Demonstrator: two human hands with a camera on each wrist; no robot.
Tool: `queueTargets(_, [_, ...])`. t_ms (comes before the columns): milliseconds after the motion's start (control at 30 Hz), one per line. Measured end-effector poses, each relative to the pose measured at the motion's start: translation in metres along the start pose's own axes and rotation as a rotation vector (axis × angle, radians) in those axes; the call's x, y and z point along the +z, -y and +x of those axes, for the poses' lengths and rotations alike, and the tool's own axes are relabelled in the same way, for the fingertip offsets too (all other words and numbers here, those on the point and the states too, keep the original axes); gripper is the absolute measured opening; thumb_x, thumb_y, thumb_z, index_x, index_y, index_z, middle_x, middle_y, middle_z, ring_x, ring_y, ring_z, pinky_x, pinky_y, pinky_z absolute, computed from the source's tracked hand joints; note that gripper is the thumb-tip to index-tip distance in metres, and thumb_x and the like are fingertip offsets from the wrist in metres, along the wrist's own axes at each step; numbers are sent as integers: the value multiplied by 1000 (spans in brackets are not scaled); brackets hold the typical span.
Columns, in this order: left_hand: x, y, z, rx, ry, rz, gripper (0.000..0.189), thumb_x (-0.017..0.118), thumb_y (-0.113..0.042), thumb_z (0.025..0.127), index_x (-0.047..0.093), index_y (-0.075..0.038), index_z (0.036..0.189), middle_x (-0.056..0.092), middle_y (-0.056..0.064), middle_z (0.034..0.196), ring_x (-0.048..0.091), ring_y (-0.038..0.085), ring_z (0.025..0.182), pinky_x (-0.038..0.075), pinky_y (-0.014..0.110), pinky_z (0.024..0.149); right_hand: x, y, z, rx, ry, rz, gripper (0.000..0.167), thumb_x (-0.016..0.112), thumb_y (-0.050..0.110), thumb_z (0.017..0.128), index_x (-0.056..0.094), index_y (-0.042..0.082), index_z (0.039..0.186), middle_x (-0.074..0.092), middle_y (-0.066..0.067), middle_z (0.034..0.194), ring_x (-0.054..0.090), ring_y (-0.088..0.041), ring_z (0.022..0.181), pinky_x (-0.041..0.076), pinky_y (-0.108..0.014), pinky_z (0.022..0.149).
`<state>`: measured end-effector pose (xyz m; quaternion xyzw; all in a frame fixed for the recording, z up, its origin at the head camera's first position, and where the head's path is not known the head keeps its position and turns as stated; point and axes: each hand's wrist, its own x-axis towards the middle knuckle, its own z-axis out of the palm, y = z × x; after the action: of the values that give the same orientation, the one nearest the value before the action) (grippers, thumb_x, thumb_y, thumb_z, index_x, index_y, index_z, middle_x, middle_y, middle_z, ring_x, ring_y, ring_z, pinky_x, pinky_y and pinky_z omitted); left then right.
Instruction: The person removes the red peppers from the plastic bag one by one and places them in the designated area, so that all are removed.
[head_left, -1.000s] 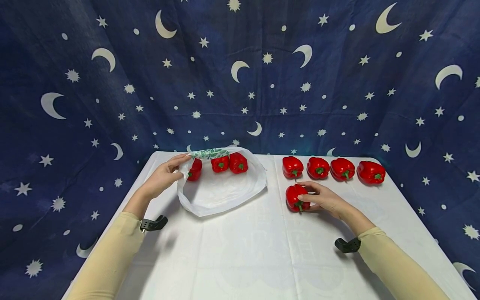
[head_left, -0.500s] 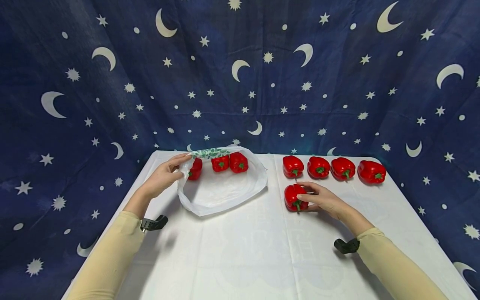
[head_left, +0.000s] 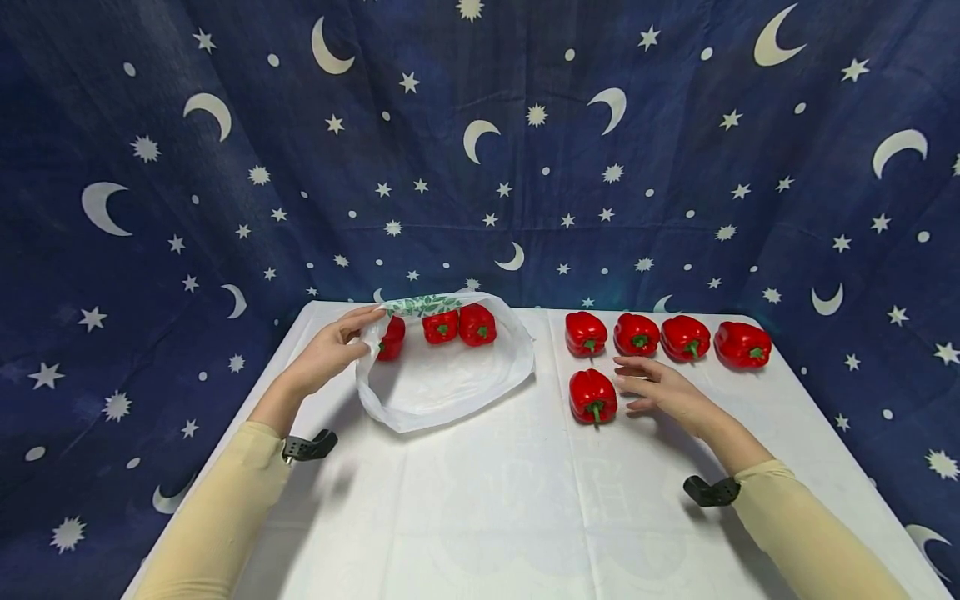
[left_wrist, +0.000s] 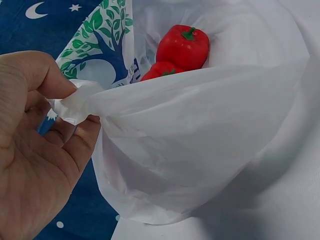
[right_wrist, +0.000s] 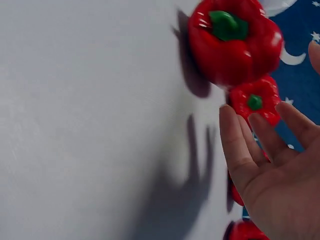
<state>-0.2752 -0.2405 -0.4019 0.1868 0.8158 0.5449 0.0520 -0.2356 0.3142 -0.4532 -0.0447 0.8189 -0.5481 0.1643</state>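
A: How many peppers did we count in the head view?

B: We counted eight glossy red bell peppers with green stems [head_left: 477,325]. Three lay inside the crinkled white plastic bag [head_left: 420,418], left of the frame's centre: two side by side at the back, one near its left edge.

A: And the other five?

B: Four formed a row [head_left: 637,332] right of centre, and we saw one lone pepper [head_left: 592,395] lying in front of the leftmost of those.

A: What were the two hands doing?

B: The left hand [head_left: 324,357], left of centre, pinched the bag's rim between thumb and fingers. The right hand [head_left: 670,393], right of centre, grasped nothing; its fingers were parted, just beside the lone pepper but not touching it.

A: From the left wrist, we made out two of the bagged peppers, plus one printed tree with green leaves [left_wrist: 102,42] at upper left.

B: Around it all we had two cream sleeves [head_left: 213,512], two black wrist devices [head_left: 310,447], one white tablecloth [head_left: 480,517] and one navy moon-and-star cloth [head_left: 420,137] filling the upper frame.
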Motion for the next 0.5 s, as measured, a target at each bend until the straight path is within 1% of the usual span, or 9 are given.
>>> queueTargets(33, [0, 0, 0, 3, -1, 1, 66, 52, 10, 90, 47, -6, 154, 28, 8, 165, 23, 28, 152, 17, 51, 122, -3, 2, -2, -25, -9, 11, 78, 66, 39, 99, 32, 3, 159, 35, -28, 157, 48, -48, 134, 54, -50, 96])
queueTargets(100, [0, -1, 1, 8, -1, -1, 66, 52, 10, 90, 46, -5, 154, 27, 9, 165, 22, 28, 152, 16, 51, 122, -7, 7, -6, -59, -37, 1, 75, 65, 40, 100, 35, 3, 158, 37, -25, 157, 47, -47, 135, 54, -49, 96])
queueTargets(200, [-1, -4, 2, 8, -4, 9, 65, 52, 10, 90, 46, -4, 154, 27, 9, 165, 21, 28, 153, 16, 50, 122, -10, 17, -10, -95, -73, -26, 73, 65, 43, 99, 39, 5, 156, 41, -20, 156, 50, -42, 134, 55, -43, 95])
queueTargets(267, [-2, -5, 3, 2, -6, 21, 64, 52, 8, 91, 46, -4, 154, 27, 9, 165, 20, 28, 153, 17, 50, 122, -9, 26, -11, -109, -83, -40, 72, 66, 45, 98, 42, 7, 155, 43, -16, 156, 52, -37, 132, 55, -39, 94])
queueTargets(333, [-2, -7, 4, -9, -8, 32, 63, 52, 6, 92, 46, -5, 154, 26, 8, 165, 20, 28, 153, 18, 50, 122, -4, 36, -10, -134, -70, -30, 70, 67, 42, 98, 44, 6, 153, 44, -15, 155, 51, -35, 131, 56, -36, 93])
queueTargets(433, [-4, -8, 5, -25, -7, 35, 63, 52, 4, 93, 45, -6, 155, 25, 6, 166, 20, 28, 153, 20, 50, 121, 7, 51, -9, -178, -16, -11, 64, 68, 36, 98, 48, 5, 150, 47, -15, 152, 52, -36, 129, 56, -36, 93])
queueTargets(500, [-4, -9, 7, -30, -5, 28, 63, 52, 4, 93, 45, -7, 155, 24, 5, 166, 19, 28, 153, 20, 50, 121, 17, 61, -7, -209, 23, -13, 59, 69, 33, 98, 51, 7, 148, 51, -13, 148, 56, -34, 126, 55, -39, 94])
